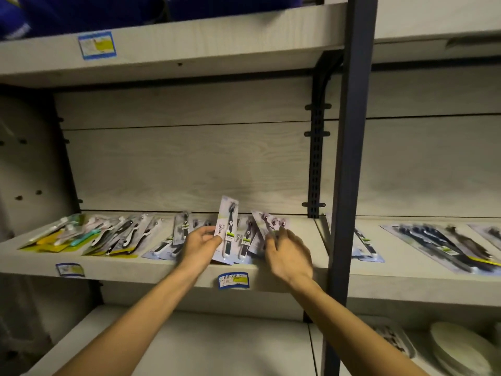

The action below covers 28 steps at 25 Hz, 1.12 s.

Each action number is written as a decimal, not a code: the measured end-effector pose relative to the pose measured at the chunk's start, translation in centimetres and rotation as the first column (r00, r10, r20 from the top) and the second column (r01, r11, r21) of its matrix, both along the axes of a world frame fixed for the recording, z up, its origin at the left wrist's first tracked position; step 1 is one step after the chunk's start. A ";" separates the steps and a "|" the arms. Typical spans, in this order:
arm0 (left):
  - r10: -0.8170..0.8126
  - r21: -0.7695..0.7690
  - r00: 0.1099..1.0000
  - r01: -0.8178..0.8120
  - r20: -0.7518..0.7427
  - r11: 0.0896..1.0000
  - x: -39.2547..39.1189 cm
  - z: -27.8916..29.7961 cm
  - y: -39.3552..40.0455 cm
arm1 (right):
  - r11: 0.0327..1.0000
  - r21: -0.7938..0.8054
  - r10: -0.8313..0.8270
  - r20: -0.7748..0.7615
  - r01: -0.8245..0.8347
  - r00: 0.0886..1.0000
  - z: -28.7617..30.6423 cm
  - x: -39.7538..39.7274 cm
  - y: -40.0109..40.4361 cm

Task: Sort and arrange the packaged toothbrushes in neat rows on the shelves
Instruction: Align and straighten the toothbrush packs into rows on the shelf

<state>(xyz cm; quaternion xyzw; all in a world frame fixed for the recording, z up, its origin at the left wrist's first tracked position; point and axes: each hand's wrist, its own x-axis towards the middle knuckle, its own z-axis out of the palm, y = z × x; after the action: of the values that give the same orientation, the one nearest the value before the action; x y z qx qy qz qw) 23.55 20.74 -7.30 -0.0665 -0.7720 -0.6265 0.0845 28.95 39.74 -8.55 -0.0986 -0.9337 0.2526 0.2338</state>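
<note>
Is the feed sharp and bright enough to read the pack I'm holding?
Head view: dim, corners darker; wide-angle bends the shelf edge; left hand and right hand slightly blurred; held toothbrush pack brand legible, small print not.

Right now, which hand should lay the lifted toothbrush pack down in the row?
The left hand, probably: it already pinches the raised toothbrush pack above the row. The right hand is busy touching the fanned packs beside it.

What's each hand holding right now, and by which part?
The left hand pinches a toothbrush pack by its left edge, tilted up. The right hand touches the fanned packs; whether it grips one cannot be told.
</note>
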 end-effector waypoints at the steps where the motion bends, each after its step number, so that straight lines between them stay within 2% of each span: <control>1: 0.003 0.040 1.000 -0.003 -0.008 0.999 0.7 0.2 -0.1 | 1.000 0.002 0.011 -0.008 -0.011 1.000 0.0 0.2 0.1; 4: 0.033 0.120 0.999 -0.029 -0.029 0.992 3.3 0.8 -0.8 | 0.998 -0.014 0.059 -0.029 -0.059 0.998 0.1 1.5 0.3; 8: 0.030 0.085 0.999 -0.027 -0.033 0.996 7.5 1.2 -1.7 | 0.988 -0.123 0.086 -0.059 -0.092 0.995 -0.8 4.3 0.0; 11: 0.026 0.110 0.999 -0.024 -0.022 0.994 11.2 1.0 -1.9 | 0.978 -0.124 0.157 -0.105 -0.170 0.982 -1.7 8.6 0.1; 15: -0.038 0.121 0.999 0.036 0.007 0.992 15.6 0.0 -0.3 | 0.920 -0.221 0.326 -0.031 -0.324 0.945 -2.3 14.8 1.8; 17: -0.078 0.108 0.997 0.077 0.005 0.991 18.0 -0.4 1.0 | 0.910 -0.230 0.351 -0.013 -0.344 0.936 -2.0 17.8 3.4; 25: -0.325 0.080 0.945 0.321 0.047 0.944 24.9 -0.2 10.6 | 0.988 -0.090 0.130 0.024 -0.127 0.991 -0.6 27.4 14.3; 28: -0.370 0.100 0.929 0.368 0.008 0.924 25.7 0.0 14.5 | 0.996 -0.084 0.032 0.034 -0.029 0.999 -0.5 29.9 18.2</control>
<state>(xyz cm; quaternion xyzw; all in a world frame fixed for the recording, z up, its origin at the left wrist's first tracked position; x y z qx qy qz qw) 49.27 35.20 -7.32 -0.1979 -0.7154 -0.6688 -0.0421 58.80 57.94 -9.01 -0.0982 -0.9277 0.2931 0.2092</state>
